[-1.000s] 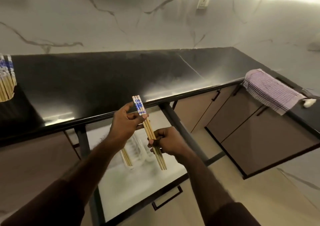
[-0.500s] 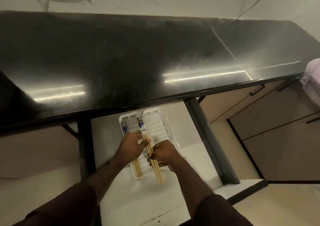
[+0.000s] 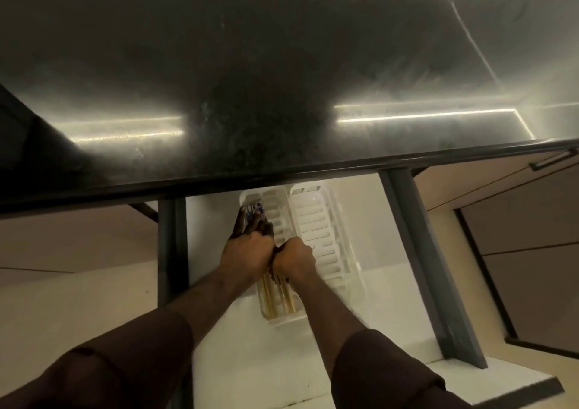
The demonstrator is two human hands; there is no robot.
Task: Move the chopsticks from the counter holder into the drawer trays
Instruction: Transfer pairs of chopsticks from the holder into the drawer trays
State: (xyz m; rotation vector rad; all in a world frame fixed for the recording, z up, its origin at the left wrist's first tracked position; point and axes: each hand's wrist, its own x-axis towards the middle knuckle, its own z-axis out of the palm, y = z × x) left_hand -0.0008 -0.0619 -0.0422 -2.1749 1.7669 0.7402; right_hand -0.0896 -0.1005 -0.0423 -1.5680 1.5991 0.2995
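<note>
Hands meet low in the open drawer [image 3: 219,361], under the dark table [image 3: 282,79] edge. The left hand [image 3: 247,252] lies over the chopsticks [image 3: 277,297] with fingers stretched forward, pressing them down into the left white tray [image 3: 275,214]. The right hand [image 3: 294,260] is curled beside it, gripping the sticks mid-length. Their long axis runs away from the person, blue-patterned ends farthest, bare wooden tips nearest. A second tray [image 3: 316,220] sits just beside.
</note>
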